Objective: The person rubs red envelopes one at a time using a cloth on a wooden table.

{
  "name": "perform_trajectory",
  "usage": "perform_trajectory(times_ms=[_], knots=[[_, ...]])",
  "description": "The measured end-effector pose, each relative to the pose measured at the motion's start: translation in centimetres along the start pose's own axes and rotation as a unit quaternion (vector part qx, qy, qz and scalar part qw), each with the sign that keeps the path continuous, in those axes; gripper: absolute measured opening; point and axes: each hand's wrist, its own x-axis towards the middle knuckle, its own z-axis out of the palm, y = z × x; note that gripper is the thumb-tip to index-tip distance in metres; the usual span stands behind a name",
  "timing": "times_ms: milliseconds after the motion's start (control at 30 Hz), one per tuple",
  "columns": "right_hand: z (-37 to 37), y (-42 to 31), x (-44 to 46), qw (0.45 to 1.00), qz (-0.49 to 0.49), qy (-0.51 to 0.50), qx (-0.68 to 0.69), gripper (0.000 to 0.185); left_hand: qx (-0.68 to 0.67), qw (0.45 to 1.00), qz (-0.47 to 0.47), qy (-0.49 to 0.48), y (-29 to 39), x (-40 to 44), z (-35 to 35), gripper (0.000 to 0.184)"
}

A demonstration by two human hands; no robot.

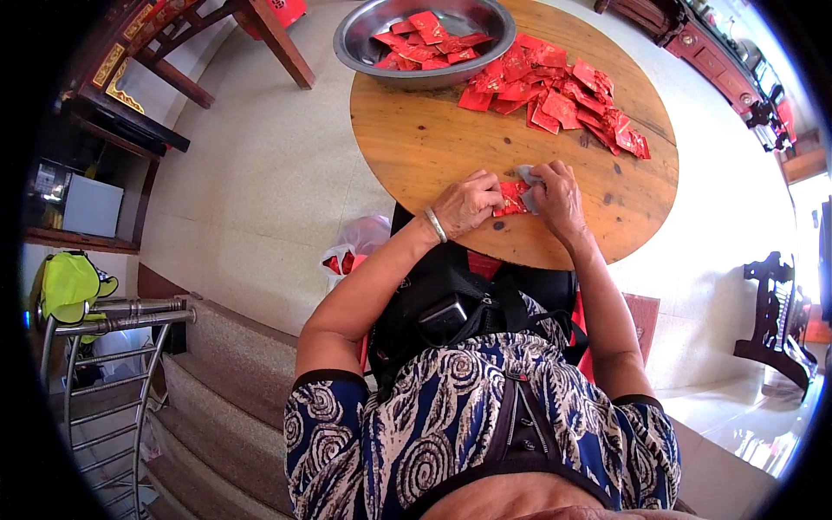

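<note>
A small red packet [511,198] with gold print lies flat near the front edge of the round wooden table. My left hand [469,202], with a silver bangle at the wrist, has its fingers closed on the packet's left end. On the other side, my right hand [559,198] grips a grey cloth [528,176], which rests against the packet's right end. Farther back, a heap of similar red packets [559,100] spreads across the table. Beside that heap, a metal basin [364,61] holds several more red packets.
The round wooden table [416,139] fills the middle. A plastic bag [364,236] with red items sits on the floor at left. Steps [225,381] with a metal railing [113,325] go down at lower left. Dark wooden furniture [771,321] stands to the right.
</note>
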Motion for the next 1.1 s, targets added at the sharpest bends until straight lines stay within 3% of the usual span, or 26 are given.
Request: perform_trajectory(times_ms=[367, 467, 533, 567, 633, 667, 933, 1100], knots=[[-0.4, 0.9, 0.0, 1.000, 0.014, -0.002, -0.024, 0.021, -0.044, 0.999, -0.020, -0.006, 0.0, -0.1, 0.0, 0.012], [-0.3, 1.2, -0.1, 1.000, 0.006, -0.006, -0.024, 0.021, -0.089, 0.995, -0.035, 0.018, 0.4, 0.2, -0.2, 0.015], [-0.3, 1.3, -0.1, 1.000, -0.004, -0.002, -0.024, 0.020, -0.086, 0.991, -0.052, 0.094, 0.5, 0.4, -0.3, 0.017], [-0.3, 1.4, -0.2, 1.000, -0.014, 0.002, -0.024, 0.020, -0.074, 0.986, -0.119, 0.095, 0.9, 0.3, -0.6, 0.019], [0.0, 1.8, 0.0, 1.000, -0.011, -0.002, -0.029, 0.020, -0.009, 0.981, -0.118, 0.151, -0.4, 0.1, -0.2, 0.017], [0.2, 2.1, -0.1, 0.999, -0.016, -0.001, -0.033, 0.020, -0.071, 0.972, -0.166, 0.152, -1.0, -0.2, 0.2, 0.016], [-0.1, 1.4, -0.3, 0.999, 0.007, -0.003, -0.047, 0.023, -0.261, 0.906, -0.329, 0.053, 0.4, 0.1, 0.2, 0.031], [0.2, 1.6, -0.4, 0.999, -0.001, 0.015, -0.048, 0.021, -0.274, 0.887, -0.371, 0.017, 0.5, 0.2, 0.7, 0.036]])
